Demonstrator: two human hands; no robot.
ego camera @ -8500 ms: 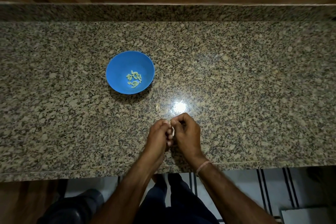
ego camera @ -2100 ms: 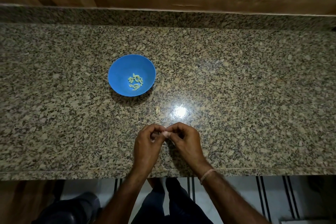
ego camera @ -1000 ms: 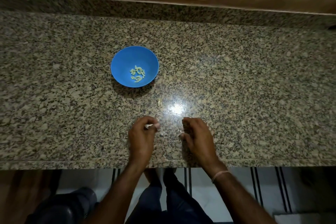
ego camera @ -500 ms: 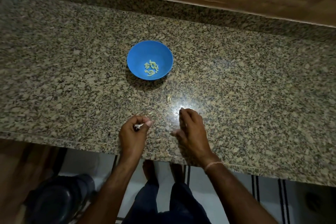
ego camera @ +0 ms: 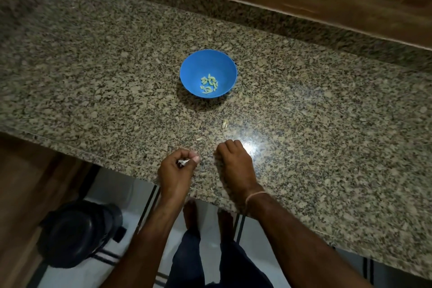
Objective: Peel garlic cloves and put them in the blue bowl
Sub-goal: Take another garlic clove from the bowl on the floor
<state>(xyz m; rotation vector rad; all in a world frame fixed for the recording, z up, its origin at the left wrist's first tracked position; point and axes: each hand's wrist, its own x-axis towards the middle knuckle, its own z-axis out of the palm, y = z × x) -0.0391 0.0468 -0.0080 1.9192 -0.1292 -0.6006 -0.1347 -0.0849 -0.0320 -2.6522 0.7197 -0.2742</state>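
A small white piece (ego camera: 183,162) is pinched between the thumb and forefinger of the left hand (ego camera: 175,172), which is held over the near edge of the desk (ego camera: 327,147). Whether the piece is a clove or only skin cannot be told. The right hand (ego camera: 235,162) is set just beside the left, knuckles up, with its fingers (ego camera: 224,147) curled down onto the desk. Whether anything is gripped under them cannot be told.

The blue bowl (ego camera: 194,68) stands near the middle of the desk, well apart from both hands. A small heap of peeled cloves (ego camera: 209,83) lies at its bottom. A pale bit (ego camera: 225,123) lies on the desk between the bowl and the right hand, touching neither.

The step in hand is judged to be the sorting of clove from skin before the next drop into the bowl. The pinch is best kept light, so that a bare clove is not crushed or squeezed out sideways. If a clove is held, it should be carried past the rim and let go low inside the bowl, not dropped from above. If only skin is held, it should be laid down away from the near edge, where a light scrap is easily brushed off. The pale bit should be checked too, since small pieces are easily lost against the speckled stone and the glare.
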